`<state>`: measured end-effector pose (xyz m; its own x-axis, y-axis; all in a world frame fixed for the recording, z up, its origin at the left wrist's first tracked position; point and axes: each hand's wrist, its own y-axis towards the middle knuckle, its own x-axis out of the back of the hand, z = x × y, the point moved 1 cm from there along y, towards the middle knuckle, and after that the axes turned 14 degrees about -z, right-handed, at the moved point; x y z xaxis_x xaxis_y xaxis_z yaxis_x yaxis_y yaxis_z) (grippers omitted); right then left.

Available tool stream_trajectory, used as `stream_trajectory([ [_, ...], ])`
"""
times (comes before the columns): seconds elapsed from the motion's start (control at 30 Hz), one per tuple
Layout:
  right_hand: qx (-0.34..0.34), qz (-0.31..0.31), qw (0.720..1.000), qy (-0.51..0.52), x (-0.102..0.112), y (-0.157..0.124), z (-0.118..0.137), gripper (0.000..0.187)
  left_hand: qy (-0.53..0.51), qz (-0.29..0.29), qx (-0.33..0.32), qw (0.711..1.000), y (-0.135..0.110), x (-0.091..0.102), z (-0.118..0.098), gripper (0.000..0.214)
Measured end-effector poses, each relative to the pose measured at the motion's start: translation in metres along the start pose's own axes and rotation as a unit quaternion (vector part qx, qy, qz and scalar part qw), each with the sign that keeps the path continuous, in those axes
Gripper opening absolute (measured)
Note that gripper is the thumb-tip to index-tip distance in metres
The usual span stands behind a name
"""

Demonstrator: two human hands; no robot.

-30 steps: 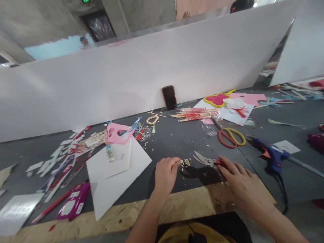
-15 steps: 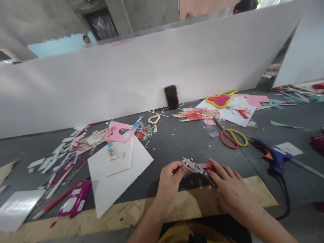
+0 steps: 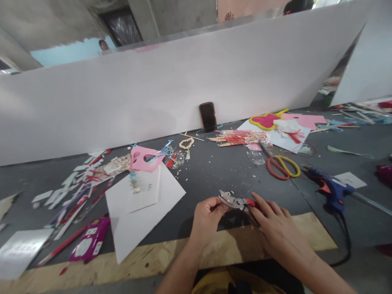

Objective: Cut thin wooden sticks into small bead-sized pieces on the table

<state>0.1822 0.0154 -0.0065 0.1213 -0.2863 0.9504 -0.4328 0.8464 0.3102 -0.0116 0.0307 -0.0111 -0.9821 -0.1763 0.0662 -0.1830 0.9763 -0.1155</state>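
Observation:
My right hand (image 3: 275, 224) grips the pruning shears (image 3: 234, 201) by their red handles, low over the near part of the dark table. The metal blades point left, towards my left hand (image 3: 206, 216). Thumb and fingertips of that hand are pinched together right at the jaws, and whatever they hold is too small to make out. A few tiny pale bits (image 3: 232, 192) show just beyond the blades. More crumbs lie scattered on the dark surface around the shears.
A hot glue gun (image 3: 332, 190) with its cord and scissors (image 3: 281, 166) lie to the right. Bundled sticks (image 3: 235, 138) and a phone (image 3: 208, 116) are along the white partition (image 3: 153, 90). White board (image 3: 122, 224), pink paper (image 3: 143, 158) and a purple packet (image 3: 92, 240) are left.
Both hands and the shears have shifted slightly left. Small pale bits by the blades now appear in slightly different places. The other things on the table stay where they were.

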Motion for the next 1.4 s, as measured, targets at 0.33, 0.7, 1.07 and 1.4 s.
stream_trajectory([
  [0.33,0.009,-0.008,1.000,0.011,-0.002,0.001,-0.002,0.050,0.009,-0.004,-0.006,1.000,0.001,0.001,0.005,0.021],
  [0.7,-0.007,0.018,0.999,0.041,-0.004,0.000,-0.003,0.052,0.002,-0.008,-0.002,1.000,-0.002,0.000,0.001,0.018],
  [1.07,-0.006,0.001,0.998,0.055,-0.005,0.001,-0.003,0.042,0.078,-0.049,-0.018,0.996,-0.005,-0.002,-0.002,0.022],
  [1.4,-0.024,-0.003,0.999,-0.032,-0.003,0.007,-0.012,0.039,0.132,-0.074,-0.037,0.988,0.000,0.010,0.009,0.024],
])
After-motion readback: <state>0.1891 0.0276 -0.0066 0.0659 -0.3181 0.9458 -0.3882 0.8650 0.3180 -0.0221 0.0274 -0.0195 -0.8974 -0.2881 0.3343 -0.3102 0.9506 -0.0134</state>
